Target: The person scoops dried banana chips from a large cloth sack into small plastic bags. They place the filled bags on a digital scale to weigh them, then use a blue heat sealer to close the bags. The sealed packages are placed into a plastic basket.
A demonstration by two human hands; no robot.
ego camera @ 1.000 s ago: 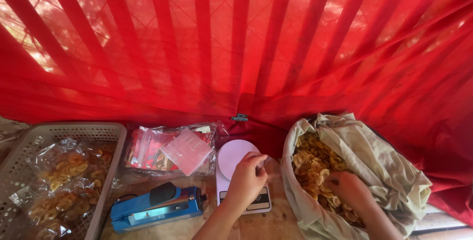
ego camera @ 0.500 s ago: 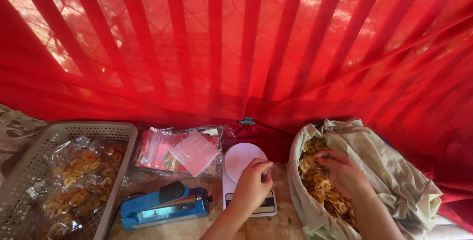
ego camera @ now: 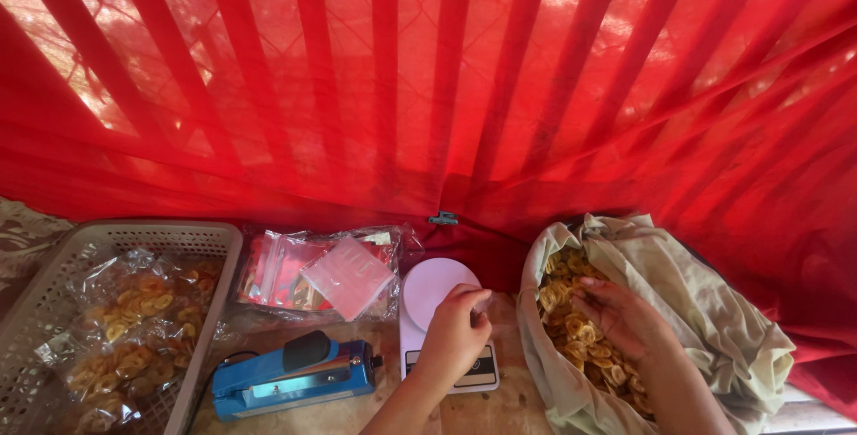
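While your left hand (ego camera: 453, 335) rests on the white kitchen scale (ego camera: 439, 312), fingers curled loosely and pinching what looks like a small clear bag — I cannot tell for sure — keep it steady over the round platform. Your right hand (ego camera: 625, 319) sits in the cloth sack (ego camera: 705, 310) of banana chips (ego camera: 571, 323), fingers half open on the pile; scoop gently so chips don't break. Beside the scale lie a blue heat sealer (ego camera: 295, 377), a stack of empty pouches (ego camera: 326, 270) and a grey basket (ego camera: 45, 310) of filled packets (ego camera: 134, 328) — all on a worn tabletop (ego camera: 482, 408) backed by a red curtain (ego camera: 428, 87)
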